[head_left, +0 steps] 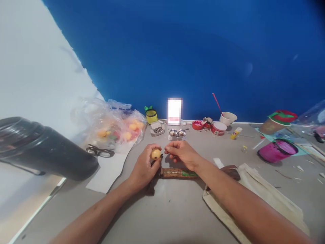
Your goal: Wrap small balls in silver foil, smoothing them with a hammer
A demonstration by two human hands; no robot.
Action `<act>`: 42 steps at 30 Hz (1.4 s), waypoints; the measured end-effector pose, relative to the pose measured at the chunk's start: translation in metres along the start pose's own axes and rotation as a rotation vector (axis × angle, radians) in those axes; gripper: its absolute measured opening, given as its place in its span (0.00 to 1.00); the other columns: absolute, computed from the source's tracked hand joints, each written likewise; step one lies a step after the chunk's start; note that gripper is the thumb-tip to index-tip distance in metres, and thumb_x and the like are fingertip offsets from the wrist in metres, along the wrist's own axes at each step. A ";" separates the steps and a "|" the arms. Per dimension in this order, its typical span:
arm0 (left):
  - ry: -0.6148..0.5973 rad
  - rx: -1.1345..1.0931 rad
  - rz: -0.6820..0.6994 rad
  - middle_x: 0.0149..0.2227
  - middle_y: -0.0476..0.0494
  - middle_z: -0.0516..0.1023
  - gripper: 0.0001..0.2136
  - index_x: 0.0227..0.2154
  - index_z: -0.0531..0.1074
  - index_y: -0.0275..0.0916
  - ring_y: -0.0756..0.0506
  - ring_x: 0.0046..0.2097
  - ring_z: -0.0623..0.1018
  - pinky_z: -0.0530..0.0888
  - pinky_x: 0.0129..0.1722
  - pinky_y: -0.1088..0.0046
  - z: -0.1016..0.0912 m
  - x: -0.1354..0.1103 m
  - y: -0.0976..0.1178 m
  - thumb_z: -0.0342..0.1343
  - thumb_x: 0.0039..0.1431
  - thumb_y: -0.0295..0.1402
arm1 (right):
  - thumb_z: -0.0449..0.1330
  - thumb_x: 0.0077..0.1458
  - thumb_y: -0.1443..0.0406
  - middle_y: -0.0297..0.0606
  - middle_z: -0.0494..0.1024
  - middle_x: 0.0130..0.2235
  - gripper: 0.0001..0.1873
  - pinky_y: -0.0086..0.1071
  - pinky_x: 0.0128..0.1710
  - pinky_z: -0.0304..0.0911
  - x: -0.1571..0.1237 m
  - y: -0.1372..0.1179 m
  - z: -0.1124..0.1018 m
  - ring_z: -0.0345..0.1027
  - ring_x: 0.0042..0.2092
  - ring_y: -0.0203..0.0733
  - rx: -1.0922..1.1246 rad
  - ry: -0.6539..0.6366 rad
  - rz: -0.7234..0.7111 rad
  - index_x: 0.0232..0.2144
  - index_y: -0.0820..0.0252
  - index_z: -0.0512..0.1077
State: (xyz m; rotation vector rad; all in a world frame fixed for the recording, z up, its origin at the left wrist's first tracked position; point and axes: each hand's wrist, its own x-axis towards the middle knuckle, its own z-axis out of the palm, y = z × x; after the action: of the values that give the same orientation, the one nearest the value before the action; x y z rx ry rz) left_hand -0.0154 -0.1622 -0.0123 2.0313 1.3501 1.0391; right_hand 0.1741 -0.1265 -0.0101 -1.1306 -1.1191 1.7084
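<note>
My left hand (144, 166) is closed round a small yellow ball (155, 154) held just above the grey table (165, 210). My right hand (180, 153) is right beside it, fingers pinched together close to the ball; whatever they pinch is too small to make out. Under both hands lies a brown stick with green marks (177, 173). Two shiny silver balls (177, 133) sit just beyond the hands.
A clear plastic bag of yellow and red balls (119, 130) lies at the left with black scissors (100, 151) and white paper (108, 173). A black bottle (43, 147) looms near left. Paint pots (218, 128), cups (228, 118), a glue stick (236, 133), a pink cup (275, 151) and a cloth bag (256, 196) fill the right.
</note>
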 end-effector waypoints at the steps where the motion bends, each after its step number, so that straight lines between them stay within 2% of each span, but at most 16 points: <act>1: -0.007 -0.046 -0.036 0.47 0.43 0.77 0.14 0.47 0.69 0.42 0.43 0.48 0.78 0.75 0.50 0.63 0.000 0.000 0.000 0.55 0.58 0.30 | 0.75 0.44 0.58 0.36 0.79 0.31 0.16 0.22 0.20 0.57 0.000 0.000 -0.001 0.64 0.24 0.29 0.061 -0.026 0.024 0.28 0.62 0.77; 5: -0.006 -0.183 -0.101 0.45 0.46 0.78 0.13 0.45 0.71 0.41 0.45 0.45 0.79 0.76 0.48 0.67 -0.001 0.000 0.001 0.59 0.58 0.34 | 0.79 0.37 0.54 0.35 0.79 0.30 0.23 0.21 0.19 0.56 -0.002 -0.001 -0.002 0.62 0.24 0.27 0.196 -0.121 0.074 0.28 0.63 0.77; 11: 0.009 -0.234 -0.132 0.46 0.46 0.79 0.13 0.46 0.73 0.41 0.45 0.45 0.79 0.76 0.46 0.69 -0.001 0.001 0.005 0.59 0.58 0.33 | 0.79 0.38 0.59 0.36 0.80 0.30 0.21 0.21 0.21 0.57 -0.009 -0.006 0.000 0.62 0.24 0.26 0.245 -0.209 0.025 0.31 0.64 0.79; 15: 0.000 -0.293 -0.159 0.46 0.44 0.79 0.15 0.48 0.73 0.40 0.45 0.46 0.79 0.76 0.47 0.68 0.000 0.000 0.009 0.58 0.58 0.33 | 0.79 0.37 0.60 0.34 0.80 0.28 0.20 0.21 0.21 0.58 -0.011 -0.005 0.000 0.63 0.23 0.27 0.237 -0.246 0.012 0.30 0.63 0.78; 21: -0.036 -0.379 -0.210 0.46 0.42 0.80 0.17 0.49 0.72 0.38 0.45 0.44 0.80 0.77 0.42 0.70 0.000 -0.001 0.011 0.61 0.57 0.35 | 0.79 0.36 0.59 0.34 0.79 0.27 0.19 0.21 0.19 0.54 -0.010 -0.005 0.000 0.64 0.23 0.27 0.212 -0.257 0.025 0.30 0.62 0.80; 29: -0.070 -0.351 -0.141 0.48 0.41 0.79 0.15 0.48 0.75 0.39 0.43 0.48 0.79 0.75 0.48 0.67 -0.002 -0.001 0.009 0.62 0.58 0.34 | 0.79 0.35 0.59 0.34 0.79 0.26 0.20 0.20 0.18 0.51 -0.008 -0.004 -0.001 0.62 0.21 0.27 0.159 -0.217 0.053 0.28 0.63 0.78; 42: -0.087 -0.308 -0.127 0.45 0.42 0.80 0.14 0.47 0.77 0.40 0.43 0.46 0.79 0.76 0.47 0.66 -0.002 -0.001 0.009 0.62 0.57 0.34 | 0.79 0.34 0.58 0.35 0.79 0.26 0.22 0.19 0.17 0.48 -0.006 -0.003 -0.003 0.61 0.21 0.26 0.130 -0.201 0.108 0.28 0.63 0.76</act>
State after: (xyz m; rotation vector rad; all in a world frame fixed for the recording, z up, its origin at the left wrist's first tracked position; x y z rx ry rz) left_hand -0.0125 -0.1665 -0.0043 1.7223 1.1769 1.0200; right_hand 0.1792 -0.1309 -0.0066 -0.9701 -1.0648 1.9843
